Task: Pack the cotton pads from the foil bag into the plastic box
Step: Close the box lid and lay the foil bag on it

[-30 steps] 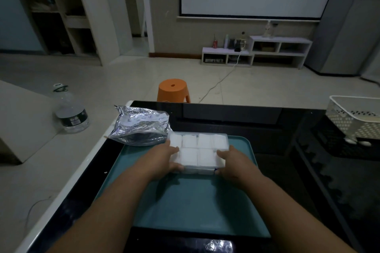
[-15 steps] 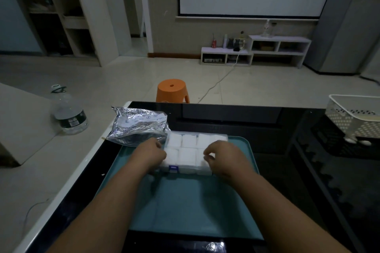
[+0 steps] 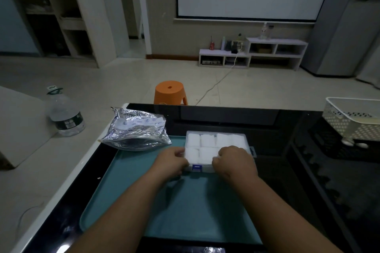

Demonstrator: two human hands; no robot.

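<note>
Head view | plastic box (image 3: 216, 142), full of cotton pads (image 3: 207, 140), on teal tray (image 3: 185, 201) beside foil bag (image 3: 137, 131) | left hand (image 3: 171, 160), right hand (image 3: 234, 161): fingers (image 3: 179, 151) curled onto near edge | lid probably down | press evenly either side of blue latch (image 3: 196, 167)

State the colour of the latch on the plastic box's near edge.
Blue. The latch on the plastic box shows best in the head view.

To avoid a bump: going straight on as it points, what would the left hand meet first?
Probably the clear plastic box of white cotton pads; the left hand seems to grip its left edge.
</note>
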